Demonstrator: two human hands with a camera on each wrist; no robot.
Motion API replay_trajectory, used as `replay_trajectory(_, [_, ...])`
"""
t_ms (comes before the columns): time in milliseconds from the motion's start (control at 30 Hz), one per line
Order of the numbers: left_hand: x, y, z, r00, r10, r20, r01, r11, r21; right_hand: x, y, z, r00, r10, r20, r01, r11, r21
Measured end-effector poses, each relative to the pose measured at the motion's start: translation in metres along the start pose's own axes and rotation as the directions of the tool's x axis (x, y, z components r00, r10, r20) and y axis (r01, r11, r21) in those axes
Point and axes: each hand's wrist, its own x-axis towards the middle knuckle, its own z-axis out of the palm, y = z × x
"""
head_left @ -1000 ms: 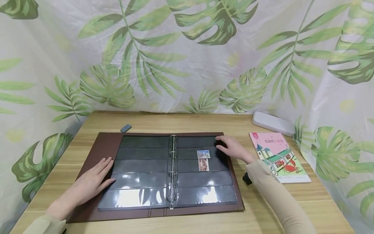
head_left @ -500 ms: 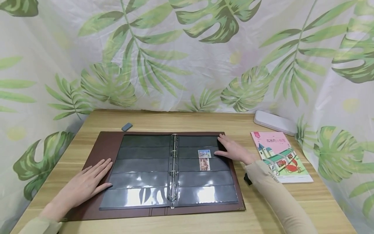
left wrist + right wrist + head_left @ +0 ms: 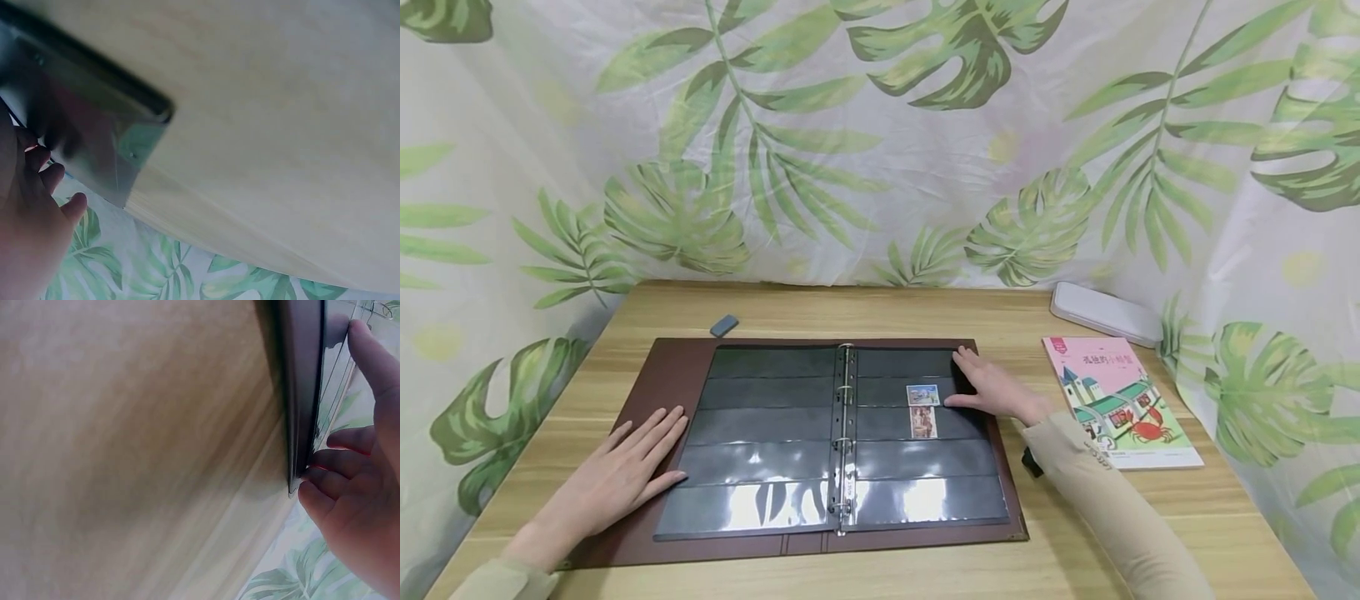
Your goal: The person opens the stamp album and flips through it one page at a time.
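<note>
A brown ring-binder stamp album (image 3: 760,546) lies spread on the wooden table, its black pocket pages flat on both sides of the metal rings (image 3: 845,442). Two stamps sit in the right page: a bluish one (image 3: 922,395) and, just below it, a reddish-brown one (image 3: 923,422). My left hand (image 3: 617,479) rests with straight fingers on the left cover, beside the page's edge. At the upper right corner of the right page, my right hand (image 3: 997,388) lies with fingers extended, thumb close to the bluish stamp. In the right wrist view its fingers (image 3: 340,464) are at the album's edge.
A pink picture book (image 3: 1123,404) lies right of the album, partly under the right sleeve. Behind it stands a pale case (image 3: 1105,314). A small blue-grey eraser-like block (image 3: 724,326) is beyond the album's back edge. A leaf-patterned curtain (image 3: 880,150) surrounds the table (image 3: 850,308).
My right hand's fingers have straightened and spread at the page's corner, and the thumb has shifted slightly left toward the stamps. My left hand has barely moved back along the cover.
</note>
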Motion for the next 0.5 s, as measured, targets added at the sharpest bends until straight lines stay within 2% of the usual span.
replay_trajectory(267, [-0.0003,-0.0010,-0.0003,1.000,0.015,-0.027,-0.014,1.000,0.015,0.0022,-0.0022,0.0043,1.000,-0.010,0.003,0.010,1.000,0.003])
replay_trajectory(500, [0.0012,0.0016,-0.0024,1.000,0.013,-0.007,-0.013,1.000,0.026,-0.0002,-0.0059,0.0022,0.997,-0.071,-0.030,0.071,0.997,0.002])
